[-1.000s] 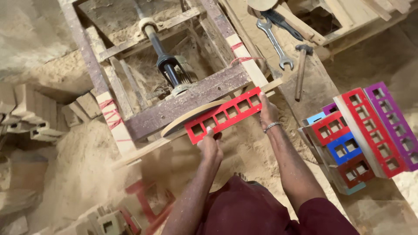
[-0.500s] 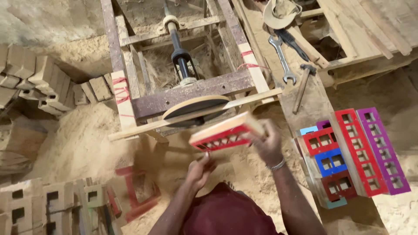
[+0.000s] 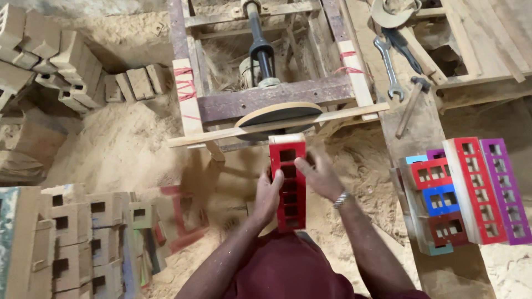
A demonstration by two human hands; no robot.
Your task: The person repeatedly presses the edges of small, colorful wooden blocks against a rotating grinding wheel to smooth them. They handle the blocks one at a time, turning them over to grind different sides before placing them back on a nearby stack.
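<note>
Both hands, left hand [image 3: 270,195] and right hand [image 3: 318,176], gripped the red slotted wooden block [image 3: 288,185] upright, its square holes empty, near the sanding disc [image 3: 277,113].

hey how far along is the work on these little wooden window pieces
Done, by the look of it: painted pieces in red, blue and purple stacked at the right. In hand: a red windowed piece, held upright by left hand and right hand before the sanding disc. Left: bare wooden pieces stacked at the left.
</note>
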